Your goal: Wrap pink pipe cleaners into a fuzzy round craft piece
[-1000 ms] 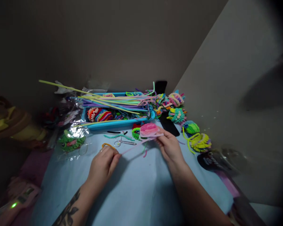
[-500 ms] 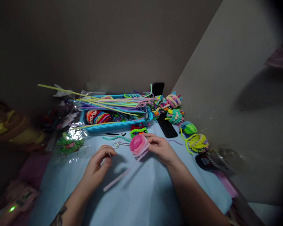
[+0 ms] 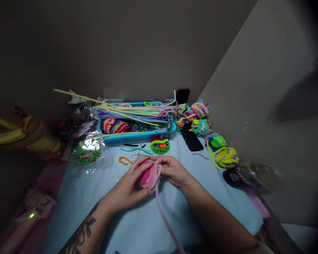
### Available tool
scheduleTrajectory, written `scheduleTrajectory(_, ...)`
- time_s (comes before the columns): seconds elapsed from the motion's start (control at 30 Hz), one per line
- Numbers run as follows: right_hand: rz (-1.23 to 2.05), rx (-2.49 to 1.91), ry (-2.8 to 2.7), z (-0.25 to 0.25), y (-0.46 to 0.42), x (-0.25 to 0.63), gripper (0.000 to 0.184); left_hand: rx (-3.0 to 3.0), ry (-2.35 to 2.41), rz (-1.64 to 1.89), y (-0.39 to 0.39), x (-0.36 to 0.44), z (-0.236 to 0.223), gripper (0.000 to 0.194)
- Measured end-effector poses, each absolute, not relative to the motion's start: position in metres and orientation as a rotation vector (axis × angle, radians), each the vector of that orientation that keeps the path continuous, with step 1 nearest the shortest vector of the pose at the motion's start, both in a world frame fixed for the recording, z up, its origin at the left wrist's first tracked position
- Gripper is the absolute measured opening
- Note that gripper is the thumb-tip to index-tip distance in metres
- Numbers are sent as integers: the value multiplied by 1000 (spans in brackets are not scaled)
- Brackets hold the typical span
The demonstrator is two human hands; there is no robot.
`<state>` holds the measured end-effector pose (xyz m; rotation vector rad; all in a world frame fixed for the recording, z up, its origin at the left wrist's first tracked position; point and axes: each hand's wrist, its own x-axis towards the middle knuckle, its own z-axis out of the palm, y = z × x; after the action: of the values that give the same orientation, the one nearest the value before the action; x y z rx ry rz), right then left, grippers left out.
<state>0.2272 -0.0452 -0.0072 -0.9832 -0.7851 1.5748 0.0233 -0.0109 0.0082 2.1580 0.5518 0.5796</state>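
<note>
Left hand, empty moments ago, now joins right hand grasping a pink coil, centre frame, apparently steadying it.

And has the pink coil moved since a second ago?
Yes: judged against the blue tray, the pink coil has moved leftward and farther out from the tray's front.

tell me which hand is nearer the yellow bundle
Right. The right hand is left of the yellow bundle; the left hand is farther left, at the left side of the pink roll.
</note>
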Motion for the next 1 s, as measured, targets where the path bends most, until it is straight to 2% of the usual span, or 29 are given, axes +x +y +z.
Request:
scheduleTrajectory(0.2, 1564, -904, -762, -8, -45, 215, 26, 2202, 606, 630, -12, 26, 11, 66)
scheduleTrajectory(0.3, 1503, -941, -832, -10, -46, 219, 36, 2206, 703, 681, -10, 25, 9, 60)
scheduleTrajectory(0.37, 1377, -985, -916, -11, -47, 222, 37, 2196, 805, 731, -7, 25, 6, 56)
scheduleTrajectory(0.5, 1003, -1018, -1262, -9, -51, 221, 28, 2134, 991, 864, -1, 26, -1, 46)
scheduleTrajectory(0.67, 768, -1061, -1563, -9, -53, 207, 37, 2124, 1010, 908, 1, 29, -9, 39)
scheduleTrajectory(1.0, 605, -1351, -1405, -15, -50, 193, 10, 2369, 1077, 884, -5, 35, -17, 41)
